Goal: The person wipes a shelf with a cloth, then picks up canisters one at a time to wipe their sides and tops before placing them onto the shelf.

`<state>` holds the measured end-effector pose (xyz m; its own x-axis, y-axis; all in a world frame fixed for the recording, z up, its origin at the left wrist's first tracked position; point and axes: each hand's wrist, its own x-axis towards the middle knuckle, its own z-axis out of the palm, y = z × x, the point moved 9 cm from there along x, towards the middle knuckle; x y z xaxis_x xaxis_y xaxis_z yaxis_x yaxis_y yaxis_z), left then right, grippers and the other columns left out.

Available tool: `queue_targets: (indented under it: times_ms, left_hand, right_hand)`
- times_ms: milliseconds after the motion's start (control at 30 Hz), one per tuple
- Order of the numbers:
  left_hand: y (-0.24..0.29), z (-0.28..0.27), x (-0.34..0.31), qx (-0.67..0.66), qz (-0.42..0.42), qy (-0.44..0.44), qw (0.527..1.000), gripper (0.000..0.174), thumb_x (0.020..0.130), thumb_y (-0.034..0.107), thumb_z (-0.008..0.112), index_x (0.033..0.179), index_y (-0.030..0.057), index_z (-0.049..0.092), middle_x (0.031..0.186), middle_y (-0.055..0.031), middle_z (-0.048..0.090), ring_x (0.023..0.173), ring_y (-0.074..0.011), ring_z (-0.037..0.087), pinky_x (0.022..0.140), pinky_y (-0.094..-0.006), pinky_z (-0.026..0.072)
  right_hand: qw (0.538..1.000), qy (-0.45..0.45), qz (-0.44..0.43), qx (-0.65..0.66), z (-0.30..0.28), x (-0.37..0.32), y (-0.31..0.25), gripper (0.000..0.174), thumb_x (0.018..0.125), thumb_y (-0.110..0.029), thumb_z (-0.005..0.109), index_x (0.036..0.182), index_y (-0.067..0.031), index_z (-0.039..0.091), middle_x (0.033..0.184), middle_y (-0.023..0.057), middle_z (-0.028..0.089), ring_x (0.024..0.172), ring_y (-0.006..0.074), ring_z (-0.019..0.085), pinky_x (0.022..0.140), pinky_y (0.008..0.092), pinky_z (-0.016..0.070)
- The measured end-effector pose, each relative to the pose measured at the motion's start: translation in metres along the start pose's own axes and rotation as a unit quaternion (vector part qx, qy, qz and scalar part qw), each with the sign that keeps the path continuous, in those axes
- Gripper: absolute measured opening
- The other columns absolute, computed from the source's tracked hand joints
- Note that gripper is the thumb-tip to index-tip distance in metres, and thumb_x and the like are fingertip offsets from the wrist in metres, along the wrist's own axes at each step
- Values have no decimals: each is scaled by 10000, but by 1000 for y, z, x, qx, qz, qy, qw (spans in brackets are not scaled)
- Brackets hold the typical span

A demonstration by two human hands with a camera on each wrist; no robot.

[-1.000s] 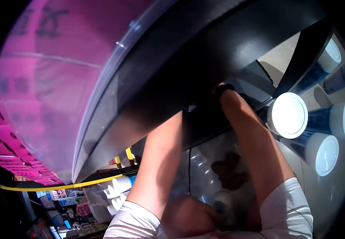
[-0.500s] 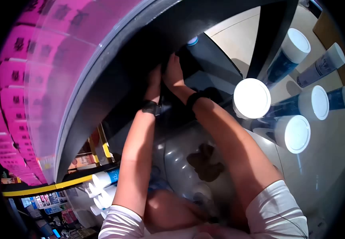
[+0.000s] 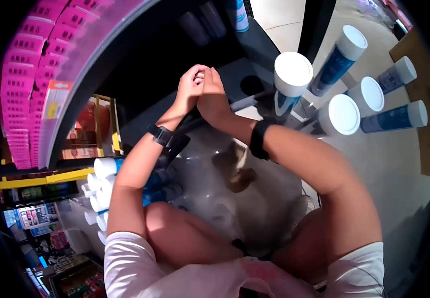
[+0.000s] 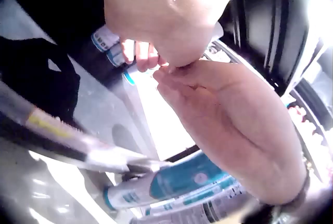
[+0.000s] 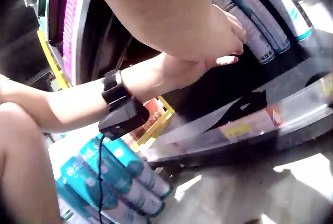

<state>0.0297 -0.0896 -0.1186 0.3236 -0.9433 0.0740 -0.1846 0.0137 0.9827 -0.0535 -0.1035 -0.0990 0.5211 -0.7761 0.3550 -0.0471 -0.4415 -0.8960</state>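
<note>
My left hand and right hand meet in front of the low dark shelf. The left fingers bend loosely against the fingers of the right hand, which are fairly straight. Nothing shows in either hand. In the left wrist view, the right palm lies below the left hand, fingertips together. Black straps with small devices circle both wrists. Inside the shelf, blue and white cans lie side by side in the right wrist view; another can shows at the shelf's far end.
Several tall cans with white caps stand on the floor at right, beside a cardboard box. A stack of similar cans lies at left. Pink packages fill the upper shelf behind a clear lip, and a yellow-edged shelf runs at left.
Both hands have come out from deep under the shelf toward my body and have met. The head view has drawn back, showing more of the shelf's inside and the floor cans.
</note>
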Motion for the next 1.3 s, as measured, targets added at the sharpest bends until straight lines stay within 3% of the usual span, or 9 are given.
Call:
queue_targets:
  times_ms: [167, 200, 300, 400, 467, 600, 700, 967, 1300]
  left_hand:
    - [17, 70, -33, 130, 94, -72, 984, 376, 726, -47, 614, 1070, 11, 475, 1004, -59, 518, 941, -119, 509, 833, -251, 425]
    - [17, 87, -38, 177, 105, -102, 973, 504, 706, -12, 625, 1166, 7, 420, 1122, -112, 456, 1033, -187, 482, 898, -303, 398]
    - [26, 130, -52, 295, 143, -94, 940, 898, 641, 149, 701, 1355, 31, 170, 1296, -207, 254, 1169, -368, 361, 969, -397, 338]
    - [24, 158, -49, 261, 135, -87, 952, 1125, 557, 223, 776, 1355, -5, 16, 1324, -260, 110, 1239, -411, 215, 1008, -424, 287]
    - [19, 165, -30, 234, 139, -68, 960, 1171, 529, 248, 800, 1352, 7, 2, 1300, -248, 136, 1220, -400, 230, 1017, -431, 278]
    - [12, 171, -4, 96, 114, -32, 988, 1084, 574, 228, 785, 1343, 16, 51, 1290, -215, 233, 1189, -336, 329, 968, -410, 343]
    - [0, 183, 7, 39, 95, -51, 993, 967, 587, 204, 788, 1305, 19, 168, 1150, -184, 470, 1092, -289, 472, 911, -385, 404]
    - [-12, 179, 1, 40, 79, -43, 995, 767, 571, 181, 799, 1188, -19, 391, 1117, -181, 532, 1052, -274, 521, 894, -357, 419]
    - [52, 172, -53, 63, 65, -148, 985, 768, 613, 130, 753, 1257, 11, 353, 1217, -173, 466, 1149, -258, 444, 959, -356, 374]
  right_hand:
    - [996, -80, -48, -1, -61, -70, -6, 588, 665, 98, 423, 1240, 103, 302, 1291, 307, 306, 1157, 434, 368, 969, 384, 335]
    - [986, -162, 36, -11, -70, -84, 3, 623, 703, 37, 457, 1290, 102, 261, 1340, 306, 253, 1251, 412, 272, 1018, 385, 289]
    - [975, -192, 46, -102, -110, -125, 21, 616, 705, 20, 481, 1284, 90, 282, 1347, 287, 262, 1251, 388, 288, 1019, 378, 291]
    - [966, -214, 55, -134, -158, -145, 25, 587, 731, -16, 509, 1276, 78, 312, 1307, 264, 357, 1196, 348, 397, 990, 367, 334]
    - [931, -246, 249, -104, -191, -163, 63, 574, 708, -44, 587, 1226, 80, 371, 1224, 258, 444, 1082, 343, 500, 939, 340, 395]
    - [895, -32, 438, -76, -291, -184, 121, 557, 713, -134, 679, 1179, 39, 428, 1129, 181, 527, 980, 250, 551, 857, 305, 450]
    - [933, -57, 336, -113, -299, -162, 114, 667, 706, -197, 715, 1236, 14, 370, 1176, 178, 495, 1098, 270, 478, 916, 349, 407]
    - [967, -35, 237, -83, -257, -112, 80, 766, 614, -234, 806, 1192, 24, 375, 1135, 163, 521, 1055, 235, 503, 860, 342, 425]
    - [994, -42, 83, -49, -252, -102, 23, 598, 565, -151, 788, 1066, 26, 512, 983, 120, 610, 910, 198, 589, 789, 321, 466]
